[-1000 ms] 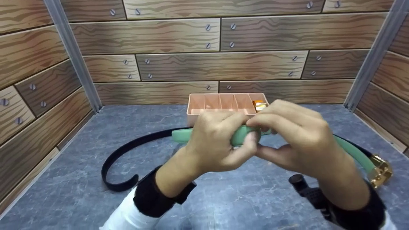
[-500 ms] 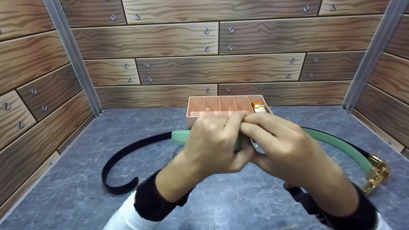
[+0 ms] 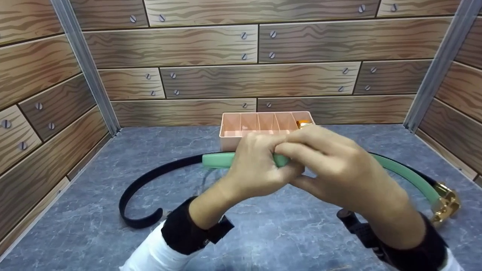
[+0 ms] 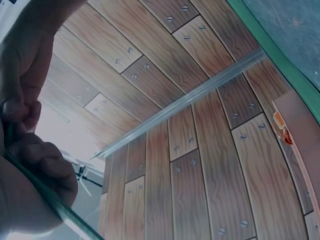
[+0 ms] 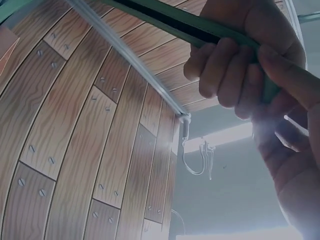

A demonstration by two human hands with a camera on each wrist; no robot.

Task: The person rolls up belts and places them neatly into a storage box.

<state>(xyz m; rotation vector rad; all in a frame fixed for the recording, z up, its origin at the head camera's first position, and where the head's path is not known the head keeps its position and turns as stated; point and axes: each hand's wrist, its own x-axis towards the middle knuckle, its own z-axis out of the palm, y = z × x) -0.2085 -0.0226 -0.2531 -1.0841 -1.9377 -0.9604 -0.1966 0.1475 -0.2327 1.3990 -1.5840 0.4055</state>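
A belt (image 3: 408, 171), green on one face and black on the other, curves over the table with its gold buckle (image 3: 446, 203) at the right. My left hand (image 3: 256, 165) grips a green stretch of it at the middle, fingers curled round the strip. Against the left thumb and forefinger, my right hand (image 3: 331, 169) pinches the green belt end, mostly hidden behind its fingers. In the right wrist view, the strip (image 5: 165, 20) shows a dark band between green edges. A black tail (image 3: 139, 222) of the belt curls on the table at the left.
Behind the hands stands a pink divided tray (image 3: 229, 143), with a small orange and gold wrapped item (image 3: 303, 123) in its right compartment. Wood-patterned walls (image 3: 211, 81) enclose the grey marbled table (image 3: 241, 233) at the back and both sides.
My right hand has drawn in left against my left hand, and its fingers have closed over the green end seen earlier between the hands. The buckle and black tail stay about where they were.
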